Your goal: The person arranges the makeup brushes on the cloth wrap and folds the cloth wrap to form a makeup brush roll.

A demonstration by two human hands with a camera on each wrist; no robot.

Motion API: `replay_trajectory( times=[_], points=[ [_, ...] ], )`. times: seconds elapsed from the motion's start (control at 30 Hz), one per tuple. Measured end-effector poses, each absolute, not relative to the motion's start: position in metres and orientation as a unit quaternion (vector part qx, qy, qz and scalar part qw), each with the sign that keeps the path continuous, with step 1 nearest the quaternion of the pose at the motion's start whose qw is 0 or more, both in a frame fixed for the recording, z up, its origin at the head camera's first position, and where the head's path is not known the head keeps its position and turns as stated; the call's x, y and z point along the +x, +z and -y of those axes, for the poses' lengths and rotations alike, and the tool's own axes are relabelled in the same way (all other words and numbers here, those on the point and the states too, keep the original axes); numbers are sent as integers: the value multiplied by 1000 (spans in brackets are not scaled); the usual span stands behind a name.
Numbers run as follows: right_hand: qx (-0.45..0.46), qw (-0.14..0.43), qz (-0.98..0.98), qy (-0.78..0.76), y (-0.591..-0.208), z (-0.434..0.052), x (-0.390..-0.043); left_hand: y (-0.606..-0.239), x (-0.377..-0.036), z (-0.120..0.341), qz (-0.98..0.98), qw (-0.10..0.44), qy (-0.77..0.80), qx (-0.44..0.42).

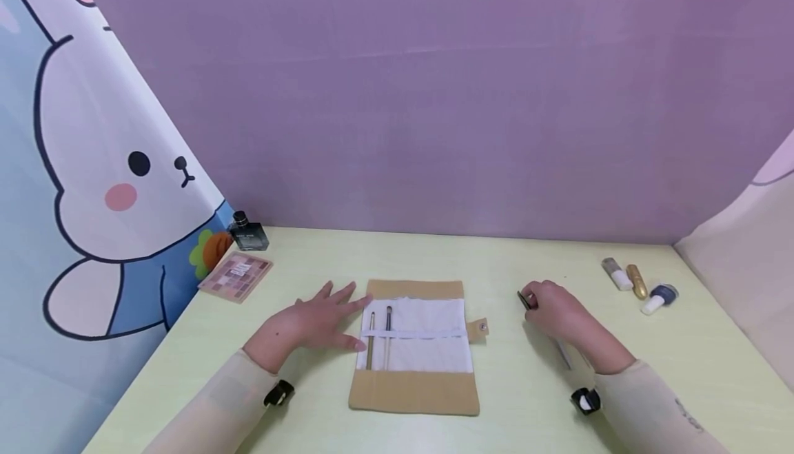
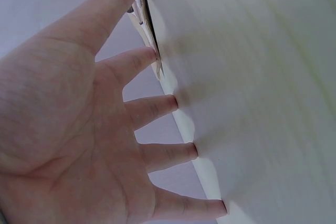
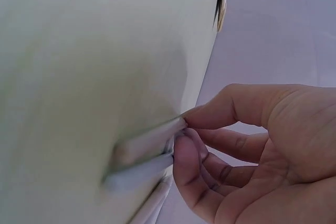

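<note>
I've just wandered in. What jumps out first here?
Probably the huge cartoon rabbit filling the left of the head view, beside a plain purple backdrop. Then the open tan brush roll at the table's middle, with two slim makeup brushes under its band. The left hand spreads its fingers at the roll's left edge; off to its right, the right hand pinches a slender item.

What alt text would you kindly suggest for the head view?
A person's left hand spreads at the left edge of an open tan-and-white fabric roll holding two slim brushes; the right hand pinches a slender dark-ended object over a pale table.
</note>
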State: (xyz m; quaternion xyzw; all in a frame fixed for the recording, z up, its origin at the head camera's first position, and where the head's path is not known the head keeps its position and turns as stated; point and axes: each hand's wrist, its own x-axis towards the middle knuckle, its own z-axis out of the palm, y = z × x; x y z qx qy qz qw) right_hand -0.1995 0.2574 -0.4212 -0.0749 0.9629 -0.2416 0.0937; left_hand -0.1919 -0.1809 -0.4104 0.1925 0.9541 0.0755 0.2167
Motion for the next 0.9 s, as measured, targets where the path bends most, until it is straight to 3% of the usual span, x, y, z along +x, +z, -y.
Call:
replay_trajectory(
  times=[0.9],
  points=[
    [-93, 99, -950, -280, -416, -262, -198, -411, -194, 180, -955, 212, 70, 193]
  ],
)
